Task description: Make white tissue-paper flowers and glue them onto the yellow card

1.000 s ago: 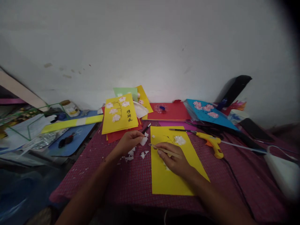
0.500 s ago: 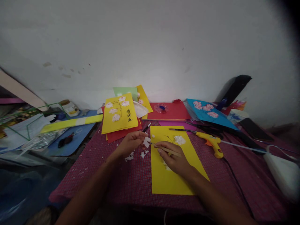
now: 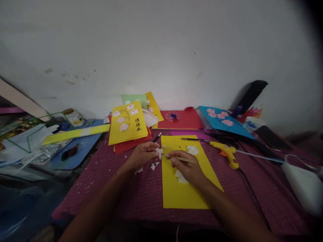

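Note:
My left hand [image 3: 143, 155] pinches a small piece of white tissue paper [image 3: 159, 153] by the left edge of a yellow sheet [image 3: 186, 198]. Over that sheet, my right hand [image 3: 186, 168] is closed around a thin paintbrush [image 3: 185, 159] with a pale wooden handle. Its tip meets the paper piece, though the exact contact is too small to make out. White ruffled paper flowers [image 3: 192, 150] sit on the yellow sheet, one partly covered by my right hand. Torn white scraps [image 3: 153, 166] lie on the checked cloth below my left hand.
A yellow glue gun [image 3: 228, 153] with a black cord lies to the right, near a dark brush [image 3: 193, 139]. Finished flower cards [image 3: 126, 134] are stacked at the back left. Behind are red sheets [image 3: 161, 124], a blue flower card [image 3: 214, 122] and a paper cup [image 3: 252, 122].
The paper piece has turned and bunched between my left fingers and the brush tip. My right hand has shifted slightly, showing more of the lower flower. The view has moved a little.

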`<state>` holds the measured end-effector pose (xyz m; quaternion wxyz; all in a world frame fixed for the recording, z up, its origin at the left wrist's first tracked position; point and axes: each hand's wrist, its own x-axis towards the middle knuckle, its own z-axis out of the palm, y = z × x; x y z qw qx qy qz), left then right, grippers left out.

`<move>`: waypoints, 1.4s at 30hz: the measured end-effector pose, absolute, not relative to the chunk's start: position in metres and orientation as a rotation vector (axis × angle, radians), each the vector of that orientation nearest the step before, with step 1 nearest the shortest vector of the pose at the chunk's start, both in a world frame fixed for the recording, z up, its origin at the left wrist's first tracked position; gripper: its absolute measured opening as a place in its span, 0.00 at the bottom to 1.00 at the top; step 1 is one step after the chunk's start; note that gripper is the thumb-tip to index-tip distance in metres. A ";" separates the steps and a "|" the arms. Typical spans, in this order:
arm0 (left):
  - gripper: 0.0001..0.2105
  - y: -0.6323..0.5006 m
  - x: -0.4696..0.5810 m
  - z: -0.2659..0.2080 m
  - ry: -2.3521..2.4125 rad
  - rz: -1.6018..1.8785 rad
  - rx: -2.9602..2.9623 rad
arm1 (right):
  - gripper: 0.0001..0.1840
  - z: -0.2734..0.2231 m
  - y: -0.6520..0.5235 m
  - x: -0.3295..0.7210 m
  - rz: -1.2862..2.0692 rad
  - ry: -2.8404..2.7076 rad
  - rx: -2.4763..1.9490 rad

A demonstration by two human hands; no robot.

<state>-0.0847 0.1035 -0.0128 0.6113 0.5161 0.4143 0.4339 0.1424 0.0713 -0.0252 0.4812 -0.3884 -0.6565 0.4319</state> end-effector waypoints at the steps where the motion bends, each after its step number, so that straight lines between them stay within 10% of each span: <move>1: 0.18 0.103 -0.084 -0.013 0.953 1.003 1.189 | 0.09 -0.025 0.071 0.141 1.064 -1.593 -0.938; 42: 0.13 0.093 -0.075 -0.013 1.060 0.689 1.778 | 0.14 -0.028 0.072 0.135 0.966 -1.438 -0.949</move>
